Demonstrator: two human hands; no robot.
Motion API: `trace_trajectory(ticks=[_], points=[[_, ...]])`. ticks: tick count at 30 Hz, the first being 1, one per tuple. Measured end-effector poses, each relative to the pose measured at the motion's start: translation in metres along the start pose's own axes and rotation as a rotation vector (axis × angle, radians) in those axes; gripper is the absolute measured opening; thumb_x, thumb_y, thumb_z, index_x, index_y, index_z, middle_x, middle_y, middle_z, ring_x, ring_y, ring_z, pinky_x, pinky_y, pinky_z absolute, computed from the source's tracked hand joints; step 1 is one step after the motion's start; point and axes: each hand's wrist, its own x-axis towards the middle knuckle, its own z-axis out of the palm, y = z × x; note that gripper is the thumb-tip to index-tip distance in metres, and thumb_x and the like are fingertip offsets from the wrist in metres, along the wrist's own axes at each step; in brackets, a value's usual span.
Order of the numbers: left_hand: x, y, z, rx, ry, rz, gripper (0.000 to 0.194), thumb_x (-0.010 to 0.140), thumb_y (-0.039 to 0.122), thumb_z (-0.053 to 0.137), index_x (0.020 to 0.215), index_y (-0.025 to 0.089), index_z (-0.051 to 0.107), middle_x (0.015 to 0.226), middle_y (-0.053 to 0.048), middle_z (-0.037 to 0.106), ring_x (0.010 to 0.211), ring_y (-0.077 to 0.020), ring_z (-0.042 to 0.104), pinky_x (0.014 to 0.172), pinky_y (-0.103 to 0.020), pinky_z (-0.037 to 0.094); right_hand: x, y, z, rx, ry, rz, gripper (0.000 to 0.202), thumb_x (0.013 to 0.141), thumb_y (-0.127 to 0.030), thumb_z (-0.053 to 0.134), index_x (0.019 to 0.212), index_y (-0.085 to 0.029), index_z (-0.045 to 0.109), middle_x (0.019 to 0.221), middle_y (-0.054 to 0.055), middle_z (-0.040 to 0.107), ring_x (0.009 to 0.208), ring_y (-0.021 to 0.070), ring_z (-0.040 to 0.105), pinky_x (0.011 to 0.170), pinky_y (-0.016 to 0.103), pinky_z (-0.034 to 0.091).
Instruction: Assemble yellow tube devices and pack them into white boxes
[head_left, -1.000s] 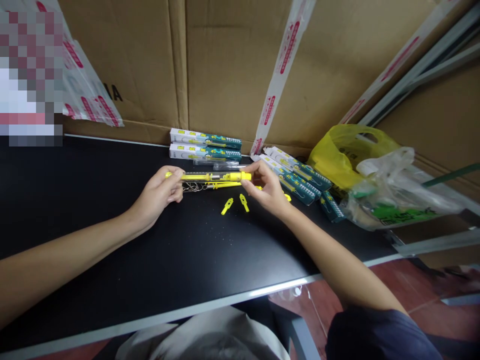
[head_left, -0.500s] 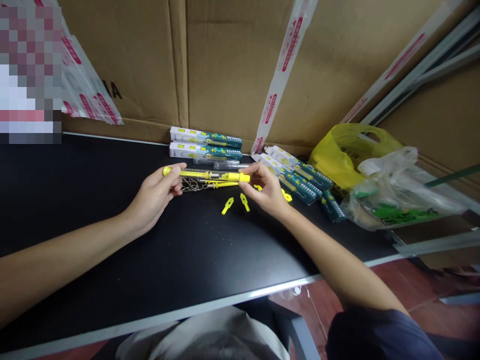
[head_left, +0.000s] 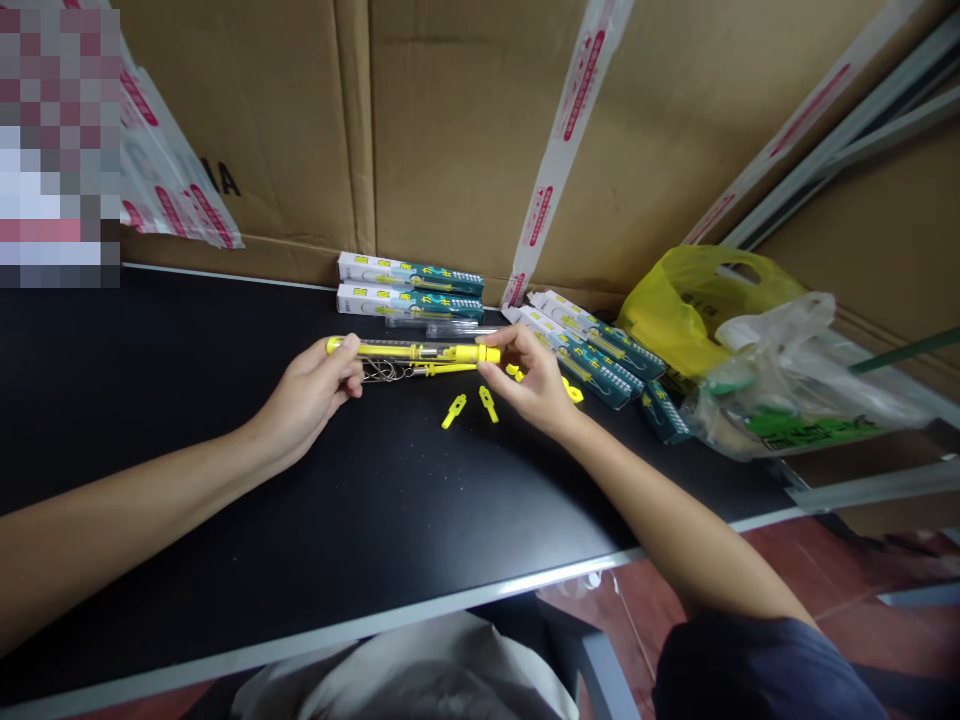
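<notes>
A clear tube with yellow ends and yellow parts inside (head_left: 390, 349) lies level between my hands, above the black table (head_left: 360, 530). My left hand (head_left: 319, 385) pinches its left end. At the other end, the fingers of my right hand (head_left: 529, 375) close on the yellow cap (head_left: 477, 354). Metal hooks and rings (head_left: 384, 371) show just below the tube, beside a thin yellow rod (head_left: 450, 370). Two small yellow pieces (head_left: 454, 411) (head_left: 488, 404) lie in front of it. More yellow bits (head_left: 573, 391) are partly hidden behind my right hand.
Two printed boxes (head_left: 410, 301) lie against the cardboard wall (head_left: 450, 150), with clear tubes (head_left: 454, 328) before them. Several more boxes (head_left: 585, 355) are at the right. Beyond them sit a yellow bag (head_left: 667, 305) and a clear plastic bag (head_left: 810, 400).
The fingers of my left hand have shifted slightly at the tube's left end. Both hands keep their hold, and the tube stays almost in place.
</notes>
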Motion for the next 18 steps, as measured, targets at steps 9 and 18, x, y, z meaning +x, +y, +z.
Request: trace_trajectory(ticks=[9, 18], points=[[-0.0031, 0.0048, 0.0043, -0.019, -0.015, -0.015, 0.038, 0.082, 0.041, 0.069, 0.067, 0.019, 0.042, 0.063, 0.005, 0.036, 0.06, -0.0096, 0.038, 0.058, -0.02, 0.039, -0.0031, -0.0017, 0.0045, 0.236, -0.086, 0.191, 0.033, 0.088, -0.047, 0.061, 0.101, -0.024, 0.042, 0.064, -0.008, 0.049, 0.045, 0.0081, 0.047, 0.044, 0.023, 0.039], [-0.0019, 0.005, 0.0034, -0.032, -0.022, -0.014, 0.036, 0.084, 0.039, 0.067, 0.067, 0.019, 0.042, 0.063, 0.005, 0.036, 0.06, -0.0096, 0.037, 0.057, -0.019, 0.039, -0.0004, -0.0005, -0.0005, 0.041, 0.024, 0.05, 0.021, 0.087, -0.034, 0.064, 0.102, -0.021, 0.057, 0.058, -0.009, 0.036, 0.049, 0.0082, 0.037, 0.048, 0.023, 0.033]])
